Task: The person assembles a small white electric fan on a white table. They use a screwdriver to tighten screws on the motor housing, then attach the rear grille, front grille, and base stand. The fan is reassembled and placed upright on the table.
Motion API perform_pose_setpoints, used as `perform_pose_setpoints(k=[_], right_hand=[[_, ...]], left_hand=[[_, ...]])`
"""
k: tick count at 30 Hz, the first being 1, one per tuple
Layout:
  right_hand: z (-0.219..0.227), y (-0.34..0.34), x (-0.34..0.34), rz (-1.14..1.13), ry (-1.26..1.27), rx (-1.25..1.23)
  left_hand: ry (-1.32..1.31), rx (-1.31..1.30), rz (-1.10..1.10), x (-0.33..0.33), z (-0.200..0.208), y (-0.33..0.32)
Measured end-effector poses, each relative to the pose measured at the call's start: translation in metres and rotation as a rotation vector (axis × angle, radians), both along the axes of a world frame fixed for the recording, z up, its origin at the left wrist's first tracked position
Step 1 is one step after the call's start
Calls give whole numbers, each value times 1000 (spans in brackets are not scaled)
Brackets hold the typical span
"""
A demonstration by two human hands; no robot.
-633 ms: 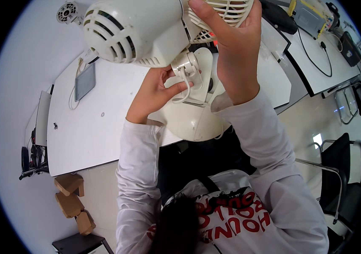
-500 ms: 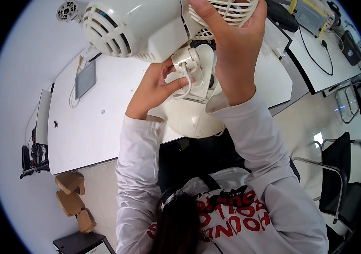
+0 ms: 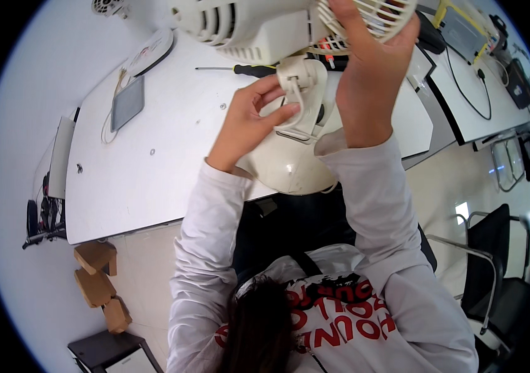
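A cream electric fan stands at the table's near edge, its rounded base (image 3: pixel 290 168) toward me. Its slotted motor housing (image 3: pixel 271 40) runs off the top of the view, tilted above the neck. My right hand (image 3: pixel 370 81) is closed round the fan's ribbed grille (image 3: pixel 384 17), thumb on top. With fingers and thumb my left hand (image 3: pixel 246 124) grips the neck bracket (image 3: pixel 302 76), where a short cord (image 3: pixel 298 102) loops down into the base. Most of the grille's far side is out of view.
On the white table (image 3: pixel 153 186), a screwdriver (image 3: pixel 249 70) lies behind the left hand. Farther left are a grey tray (image 3: pixel 128 104) and a white oval panel (image 3: pixel 153 53). Small metal bits dot the tabletop. A black chair (image 3: pixel 488 261) stands right; cardboard boxes (image 3: pixel 96 286) sit lower left.
The fan's housing and both hands have shifted right and farther up in the view. The screwdriver and the oval panel now show more fully. Both holds stay the same.
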State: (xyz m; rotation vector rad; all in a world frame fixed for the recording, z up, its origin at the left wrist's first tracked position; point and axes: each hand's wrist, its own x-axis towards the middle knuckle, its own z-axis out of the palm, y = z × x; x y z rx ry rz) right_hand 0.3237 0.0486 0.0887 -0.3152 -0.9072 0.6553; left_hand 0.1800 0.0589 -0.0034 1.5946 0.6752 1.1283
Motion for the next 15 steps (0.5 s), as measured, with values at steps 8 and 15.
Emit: perform_pose_setpoints(k=[8, 15], right_hand=[[-1, -9, -23, -330, 19, 30], [-11, -3, -13, -288, -79, 92]], left_hand=[[144, 223, 287, 17, -18, -11], [72, 128, 360, 21, -25, -19]])
